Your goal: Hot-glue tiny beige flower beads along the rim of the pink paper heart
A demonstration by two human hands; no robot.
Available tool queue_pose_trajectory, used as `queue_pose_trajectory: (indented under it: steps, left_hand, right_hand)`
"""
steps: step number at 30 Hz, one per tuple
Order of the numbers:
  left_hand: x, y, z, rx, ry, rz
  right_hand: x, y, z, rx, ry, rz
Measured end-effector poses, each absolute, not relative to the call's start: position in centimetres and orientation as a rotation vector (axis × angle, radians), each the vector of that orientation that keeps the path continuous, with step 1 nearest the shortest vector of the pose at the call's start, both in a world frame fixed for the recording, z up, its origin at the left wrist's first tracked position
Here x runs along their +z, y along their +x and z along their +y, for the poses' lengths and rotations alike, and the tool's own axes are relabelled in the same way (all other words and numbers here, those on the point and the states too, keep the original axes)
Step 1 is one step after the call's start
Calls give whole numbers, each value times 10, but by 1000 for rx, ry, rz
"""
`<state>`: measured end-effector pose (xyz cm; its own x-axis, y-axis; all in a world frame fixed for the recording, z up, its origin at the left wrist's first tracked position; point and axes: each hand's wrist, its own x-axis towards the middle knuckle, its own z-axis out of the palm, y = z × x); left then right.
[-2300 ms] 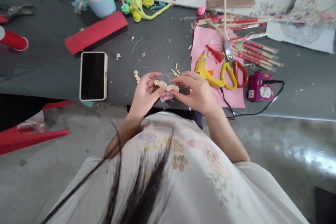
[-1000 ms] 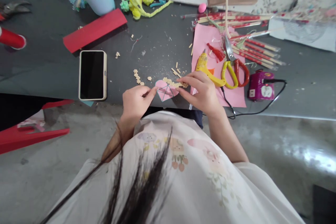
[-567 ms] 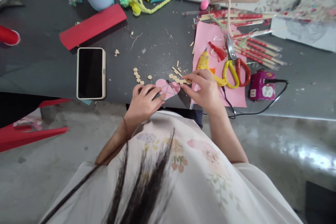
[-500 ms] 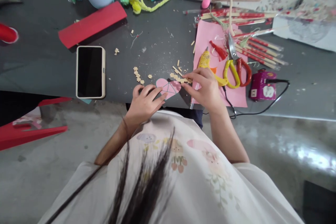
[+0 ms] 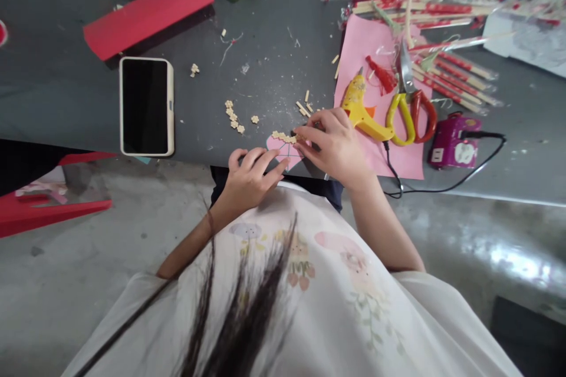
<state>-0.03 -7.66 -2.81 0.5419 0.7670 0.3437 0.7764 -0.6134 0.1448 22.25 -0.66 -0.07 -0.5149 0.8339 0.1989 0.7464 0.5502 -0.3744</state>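
Note:
A pink paper heart (image 5: pixel 295 159) with dark lines drawn on it lies at the table's front edge. My left hand (image 5: pixel 253 175) is at its left side, thumb and forefinger holding it down, the other fingers bent and apart. In my right hand (image 5: pixel 333 144), thumb and fingertips pinch one end of a strip of small flower-shaped wooden pieces (image 5: pixel 283 137). The strip lies across the heart's upper part; whether it touches the paper I cannot tell. Left of the heart are a similar short strip (image 5: pixel 233 116) and a single flower piece (image 5: pixel 255 119).
A yellow glue gun (image 5: pixel 362 115) and scissors (image 5: pixel 407 100) rest on pink paper (image 5: pixel 367 41). A purple box (image 5: pixel 455 140) with a black cable stands at right. At left are a phone (image 5: pixel 147 106) and a red folded strip (image 5: pixel 150 15). Wrapped sticks (image 5: pixel 455 79) lie far right.
My right hand has brought the wooden flower strip leftward from the table onto the heart. My left hand stays at the heart. The whole view has shifted slightly.

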Motion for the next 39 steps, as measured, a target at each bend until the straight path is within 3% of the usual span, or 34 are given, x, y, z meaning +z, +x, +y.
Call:
queue_pose_trajectory:
  steps: [39]
  left_hand:
    - [-32, -1, -71, -704, -2789, -1418]
  right_hand:
    - [1, 231, -9, 416, -1430, -2351]
